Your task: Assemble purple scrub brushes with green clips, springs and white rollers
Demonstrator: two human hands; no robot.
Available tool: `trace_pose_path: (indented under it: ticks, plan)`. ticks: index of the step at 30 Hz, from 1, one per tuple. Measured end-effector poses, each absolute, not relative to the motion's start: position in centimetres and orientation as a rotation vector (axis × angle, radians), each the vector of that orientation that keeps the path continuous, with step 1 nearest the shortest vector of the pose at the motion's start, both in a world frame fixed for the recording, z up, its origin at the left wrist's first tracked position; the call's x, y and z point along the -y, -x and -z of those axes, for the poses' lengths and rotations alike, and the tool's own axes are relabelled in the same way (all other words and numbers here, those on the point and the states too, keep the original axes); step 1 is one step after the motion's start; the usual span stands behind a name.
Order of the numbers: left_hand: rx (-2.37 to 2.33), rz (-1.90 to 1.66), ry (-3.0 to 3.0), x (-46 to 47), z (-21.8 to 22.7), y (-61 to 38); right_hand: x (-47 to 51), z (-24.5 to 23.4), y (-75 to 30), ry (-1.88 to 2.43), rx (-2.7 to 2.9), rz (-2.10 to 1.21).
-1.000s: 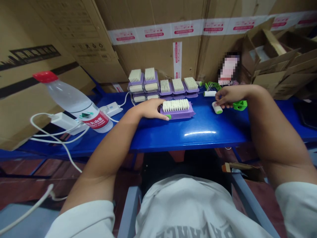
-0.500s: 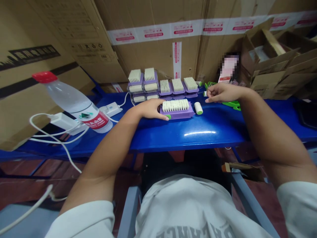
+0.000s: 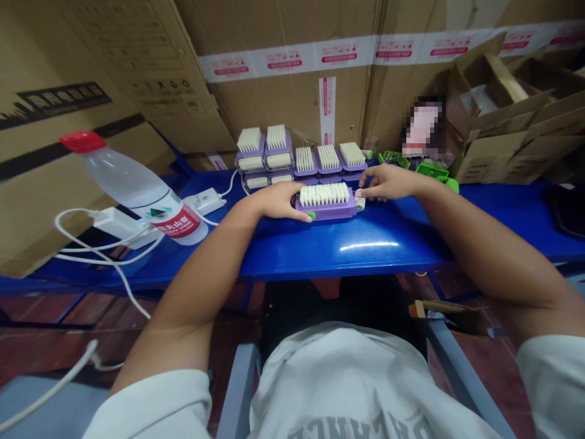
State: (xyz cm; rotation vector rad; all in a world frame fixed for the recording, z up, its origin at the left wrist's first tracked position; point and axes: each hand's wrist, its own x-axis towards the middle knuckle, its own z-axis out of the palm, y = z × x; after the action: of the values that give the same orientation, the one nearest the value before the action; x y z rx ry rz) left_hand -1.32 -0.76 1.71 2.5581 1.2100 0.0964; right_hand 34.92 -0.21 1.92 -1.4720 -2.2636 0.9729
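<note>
My left hand (image 3: 281, 201) is closed around the left end of a purple brush (image 3: 333, 210), which lies on the blue table with its rows of white bristles facing up. A small green piece (image 3: 311, 216) shows by my left thumb. At the brush's right end is a small white roller (image 3: 361, 202) with a green cap. My right hand (image 3: 386, 183) has its thumb and fingers on this roller, partly covering it. Whether the roller is joined to the brush cannot be made out.
Several purple brushes (image 3: 328, 157) stand in a row and stack behind. Green plastic parts (image 3: 432, 172) lie at right, near an open cardboard box (image 3: 493, 146). A water bottle (image 3: 183, 222) and a white power strip with cables (image 3: 121, 227) are at left.
My right hand has moved left from near the green parts to the white roller, which has shifted left against the brush's end. My left hand and the brush have stayed in place.
</note>
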Motion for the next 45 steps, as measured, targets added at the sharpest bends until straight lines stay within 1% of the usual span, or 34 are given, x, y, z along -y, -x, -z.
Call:
trace_pose_path:
  ticks: [8,16,20,28,32,36,40,45]
  plan:
    - [-1.211,-0.092,-2.581,0.6,-1.7,1.5,-0.4,-1.6,-35.6,1.379,2.251,-1.170]
    - [-1.212,-0.105,-2.560,0.7,-1.6,1.4,0.0,-1.8,-35.3,1.346,2.202,-1.258]
    - [-1.201,-0.117,-2.553,0.7,-1.6,1.4,0.3,-1.6,-34.7,1.353,2.144,-1.244]
    - [-1.224,-0.097,-2.565,0.7,-1.7,1.4,0.7,-1.1,-33.5,1.513,2.108,-1.171]
    - [-1.219,-0.101,-2.552,0.7,-1.7,1.4,-0.1,-2.2,-35.8,1.633,2.142,-1.088]
    - [-1.204,-0.120,-2.539,0.6,-1.6,1.4,-0.8,-4.1,-39.7,1.653,2.183,-0.975]
    - [-1.193,-0.125,-2.544,0.5,-1.4,1.5,-0.8,-5.1,-41.9,1.747,2.267,-1.055]
    - [-1.199,-0.118,-2.563,0.4,-1.3,1.5,-0.5,-4.8,-42.3,1.860,2.277,-1.201]
